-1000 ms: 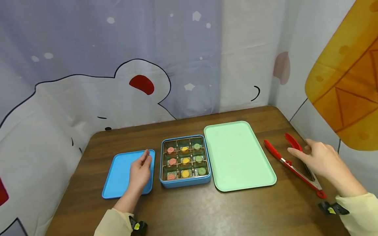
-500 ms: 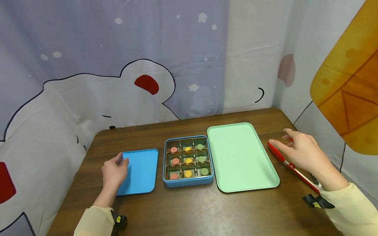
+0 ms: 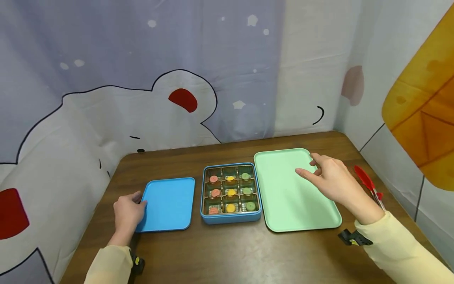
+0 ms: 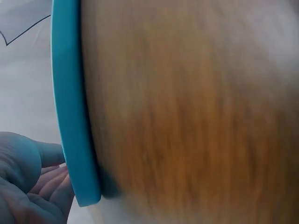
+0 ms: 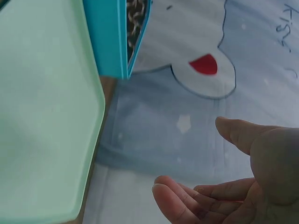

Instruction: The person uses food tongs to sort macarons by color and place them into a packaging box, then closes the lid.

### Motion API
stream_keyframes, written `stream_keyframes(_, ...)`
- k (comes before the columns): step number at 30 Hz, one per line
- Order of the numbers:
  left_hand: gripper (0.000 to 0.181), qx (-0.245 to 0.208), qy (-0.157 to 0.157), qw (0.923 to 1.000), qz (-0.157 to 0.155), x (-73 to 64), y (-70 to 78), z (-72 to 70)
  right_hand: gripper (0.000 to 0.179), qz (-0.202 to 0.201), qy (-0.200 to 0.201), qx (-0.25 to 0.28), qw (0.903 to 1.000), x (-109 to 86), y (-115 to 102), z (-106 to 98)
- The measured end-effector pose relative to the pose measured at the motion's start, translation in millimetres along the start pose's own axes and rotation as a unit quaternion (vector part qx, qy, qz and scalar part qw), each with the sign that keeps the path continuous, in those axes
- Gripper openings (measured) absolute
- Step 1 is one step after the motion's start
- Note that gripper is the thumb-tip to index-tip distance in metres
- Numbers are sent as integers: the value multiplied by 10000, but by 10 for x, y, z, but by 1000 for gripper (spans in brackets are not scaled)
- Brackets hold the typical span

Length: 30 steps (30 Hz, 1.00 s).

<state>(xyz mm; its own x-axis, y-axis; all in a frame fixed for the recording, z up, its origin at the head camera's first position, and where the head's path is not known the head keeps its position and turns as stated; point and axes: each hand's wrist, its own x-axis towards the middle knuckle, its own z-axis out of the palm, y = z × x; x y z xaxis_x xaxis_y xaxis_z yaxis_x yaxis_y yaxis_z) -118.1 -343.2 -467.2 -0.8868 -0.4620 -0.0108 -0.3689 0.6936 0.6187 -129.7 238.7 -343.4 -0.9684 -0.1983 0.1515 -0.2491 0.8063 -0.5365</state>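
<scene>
My left hand (image 3: 128, 213) is at the left edge of a flat blue lid (image 3: 169, 204), its thumb over the rim and bent fingers against the side. The left wrist view shows the lid (image 4: 74, 102) edge-on, hiding the fingertips. My right hand (image 3: 335, 183) is over the right part of a light green tray (image 3: 283, 189), thumb and fingers spread apart with nothing between them. In the right wrist view this hand (image 5: 229, 182) is apart from the tray. Between lid and tray stands an uncovered blue box (image 3: 230, 218) with pink, yellow and green round pieces in its compartments.
Red-handled tongs (image 3: 367, 179) lie at the right of the wooden table (image 3: 234, 252), partly hidden behind my right forearm. A printed curtain (image 3: 241, 71) hangs along the table's back and sides.
My left hand has moved left off the lid's middle to its left edge. The right hand has moved left from beside the tongs to over the green tray. The view has shifted slightly.
</scene>
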Motion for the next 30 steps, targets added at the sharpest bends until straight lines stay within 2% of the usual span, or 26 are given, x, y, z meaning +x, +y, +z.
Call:
stream_keyframes(5, 36, -34, 79, 9997, 213, 7, 1, -6, 82, -126, -155, 94, 9998, 79, -166, 161)
stream_keyframes(14, 34, -213, 195, 9994, 189, -6, 55, -164, 76, -436, -335, 197, 9983, 215, -412, 347)
stream_keyframes(23, 36, -643, 575, 9950, 495, 1, 359, -371, 75, -554, -520, 363, 9964, 326, -576, 498)
stream_keyframes(30, 36, -1007, 1001, 9870, 749, -13, 620, -502, 75, -619, -695, 538, 9942, 409, -709, 644)
